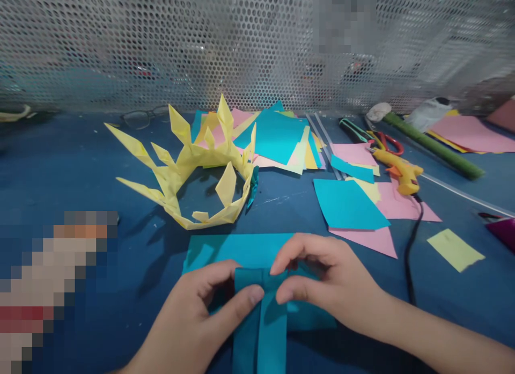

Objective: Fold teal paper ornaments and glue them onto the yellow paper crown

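A folded teal paper strip (271, 331) runs toward me between my hands, with a creased fold across its far end. My left hand (209, 304) grips the fold's left side, thumb on top and fingers behind. At the right end of the fold is my right hand (322, 277), its thumb and index finger curved and a little apart near the paper; its other fingers are partly hidden. Beneath both hands lies a flat teal sheet (241, 245). Beyond it stands a yellow folded-paper crown (205, 218) with tall pointed pieces around its rim.
Stacked coloured papers (273, 138) lie behind the crown. To the right are a yellow glue gun (402, 173) with a black cord, a teal square (348, 205), red-handled scissors (390, 142) and a green stick (434, 143). A perforated metal panel (249, 46) borders the blue table (72, 170).
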A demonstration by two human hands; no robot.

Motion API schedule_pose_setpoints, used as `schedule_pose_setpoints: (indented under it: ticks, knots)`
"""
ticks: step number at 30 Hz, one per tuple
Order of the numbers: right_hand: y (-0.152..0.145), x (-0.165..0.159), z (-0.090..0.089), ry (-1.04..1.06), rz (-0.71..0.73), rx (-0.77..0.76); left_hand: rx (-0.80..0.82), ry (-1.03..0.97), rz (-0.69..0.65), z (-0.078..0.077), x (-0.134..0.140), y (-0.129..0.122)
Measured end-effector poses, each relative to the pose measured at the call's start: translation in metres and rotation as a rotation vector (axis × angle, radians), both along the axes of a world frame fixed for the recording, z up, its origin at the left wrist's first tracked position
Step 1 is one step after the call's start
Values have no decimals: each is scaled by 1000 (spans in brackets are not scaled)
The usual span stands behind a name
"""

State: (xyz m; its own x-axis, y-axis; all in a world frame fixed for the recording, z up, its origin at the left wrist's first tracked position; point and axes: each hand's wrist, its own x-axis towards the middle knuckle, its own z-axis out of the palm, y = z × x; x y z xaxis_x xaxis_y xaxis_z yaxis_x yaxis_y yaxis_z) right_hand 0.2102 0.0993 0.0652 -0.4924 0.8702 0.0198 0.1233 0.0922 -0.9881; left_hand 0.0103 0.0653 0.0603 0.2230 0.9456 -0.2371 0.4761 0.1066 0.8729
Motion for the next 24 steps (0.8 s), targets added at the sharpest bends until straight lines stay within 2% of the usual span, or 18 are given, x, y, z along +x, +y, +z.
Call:
schedule_pose_setpoints:
  ticks: [3, 8, 13, 17, 24]
  knots:
    - [1, 1, 1, 72, 29, -75, 19, -29, 17, -1, 0, -1]
    - [-1, -1, 1, 43, -2, -37, 164, -30, 49, -13, -2, -10]
    - [-7, -6, -2, 26, -63, -11, 103, 25, 15, -11, 0, -10]
    - [-10, -7, -2, 3, -94, 18, 117, 85, 9, -6, 2, -7]
    - [-15, -11, 2, 12, -185, -39, 93, 80, -12, -7, 0, -10]
